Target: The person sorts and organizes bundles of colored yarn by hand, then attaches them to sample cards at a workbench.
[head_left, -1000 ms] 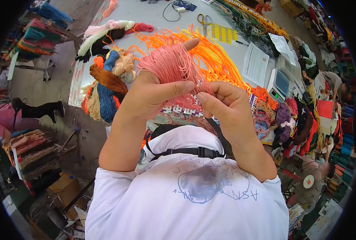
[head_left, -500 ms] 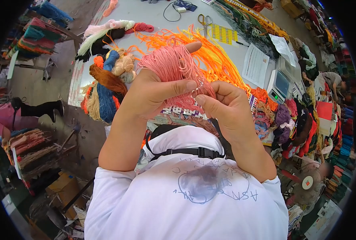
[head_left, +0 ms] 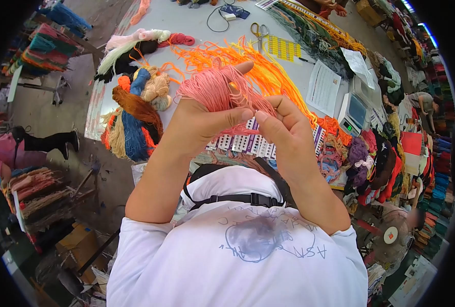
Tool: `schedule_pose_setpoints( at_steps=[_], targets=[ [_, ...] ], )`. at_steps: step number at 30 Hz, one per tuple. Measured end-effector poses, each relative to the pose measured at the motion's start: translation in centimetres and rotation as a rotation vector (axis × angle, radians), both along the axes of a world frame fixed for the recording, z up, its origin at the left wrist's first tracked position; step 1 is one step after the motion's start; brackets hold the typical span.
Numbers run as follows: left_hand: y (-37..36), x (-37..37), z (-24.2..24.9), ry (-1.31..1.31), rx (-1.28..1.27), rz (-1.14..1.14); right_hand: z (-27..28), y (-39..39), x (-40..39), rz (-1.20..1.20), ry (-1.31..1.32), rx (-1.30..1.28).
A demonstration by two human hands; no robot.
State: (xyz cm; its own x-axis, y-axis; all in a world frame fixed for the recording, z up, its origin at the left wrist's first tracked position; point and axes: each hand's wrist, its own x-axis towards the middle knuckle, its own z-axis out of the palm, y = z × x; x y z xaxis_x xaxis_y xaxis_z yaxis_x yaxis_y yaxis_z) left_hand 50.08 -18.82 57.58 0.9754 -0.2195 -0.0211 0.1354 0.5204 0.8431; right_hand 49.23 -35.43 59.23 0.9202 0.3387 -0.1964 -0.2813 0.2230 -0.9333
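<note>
A thick skein of pink yarn (head_left: 209, 89) is looped over the fingers of my left hand (head_left: 199, 120), and one fingertip sticks out above it. My left thumb presses toward the strands at the skein's lower right. There, close to that thumb, my right hand (head_left: 283, 125) pinches pink strands between thumb and bent fingers. Behind the skein, loose orange yarn (head_left: 268, 69) spreads over the table (head_left: 191, 20). White printed cards (head_left: 248, 143) with rows of dark marks lie along the near edge, partly covered by my hands.
Scissors (head_left: 259, 31), a yellow card (head_left: 283, 47) and a printed sheet (head_left: 323, 87) lie toward the back. A digital scale (head_left: 354, 115) stands at right. Coloured yarn bundles (head_left: 135, 112) hang at the table's left edge. A fan (head_left: 391, 235) is at lower right. Other people are nearby.
The pink skein sits slightly lower and looks more compact, and my hands' grip on it has shifted a little. More of the printed cards shows beneath. The camera view has shifted slightly.
</note>
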Motion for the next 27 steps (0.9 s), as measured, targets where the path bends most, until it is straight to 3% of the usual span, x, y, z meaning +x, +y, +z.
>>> schedule_pose_setpoints(
  at_steps=[2,12,18,23,24,26,27],
  targets=[
    [-0.1,-0.2,0.0,-0.127,0.162,0.028,-0.3,-0.1,0.2,-0.055,0.018,0.009],
    [0.4,-0.1,-0.8,-0.166,0.255,0.021,-1.7,0.6,0.6,-0.134,-0.048,-0.166],
    [0.9,0.2,-1.8,-0.210,0.292,0.073,-2.1,1.2,0.8,-0.104,0.035,-0.037],
    [2.2,1.4,-3.8,0.026,-0.183,-0.042,-2.2,2.2,1.5,-0.177,0.142,0.178],
    [2.7,1.5,-4.2,0.031,-0.183,-0.043,-2.6,1.9,1.8,-0.179,0.146,0.178],
    [4.4,1.6,-5.1,0.185,-0.350,-0.483,-3.8,-0.1,2.8,0.176,0.220,0.394],
    [5.4,1.3,-6.0,0.199,-0.186,-0.549,-4.4,-1.8,3.6,0.379,0.318,0.349]
  ],
)
